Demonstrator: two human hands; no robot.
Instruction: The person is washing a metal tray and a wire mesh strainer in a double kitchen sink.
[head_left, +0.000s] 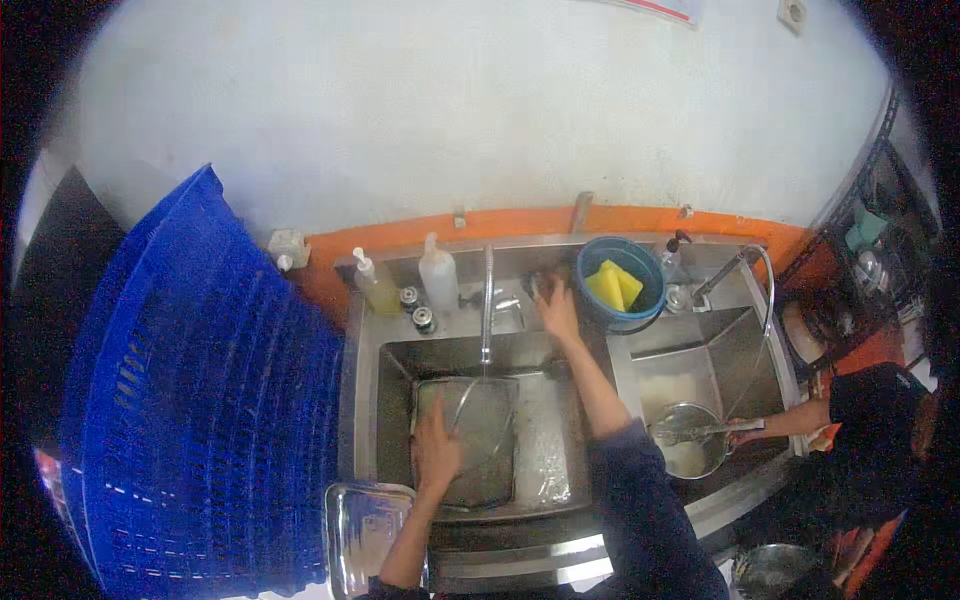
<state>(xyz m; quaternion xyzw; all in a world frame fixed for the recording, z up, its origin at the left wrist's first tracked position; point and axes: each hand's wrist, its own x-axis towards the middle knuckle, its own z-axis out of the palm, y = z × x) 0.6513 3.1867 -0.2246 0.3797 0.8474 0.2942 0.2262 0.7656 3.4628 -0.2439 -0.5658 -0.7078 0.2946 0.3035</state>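
My left hand (437, 454) is over the left sink basin (544, 420), above or against a rectangular tray or container (484, 480) lying in it; a grip cannot be made out. My right hand (553, 300) reaches to the back ledge, its fingers at a small dark object (534, 286), blurred, left of a blue bucket (621, 247) with yellow sponges or cloths (615, 285). A flexible metal faucet (487, 307) points down into the left basin, with a thin stream below its tip.
Blue plastic crates (210, 405) stand at left. A clear glass dish (367, 525) lies on the near left edge. Pump bottle (375, 285) and white bottle (439, 277) stand behind. At right, a co-worker's hand (746, 431) is by a round pan (690, 461) in the other basin.
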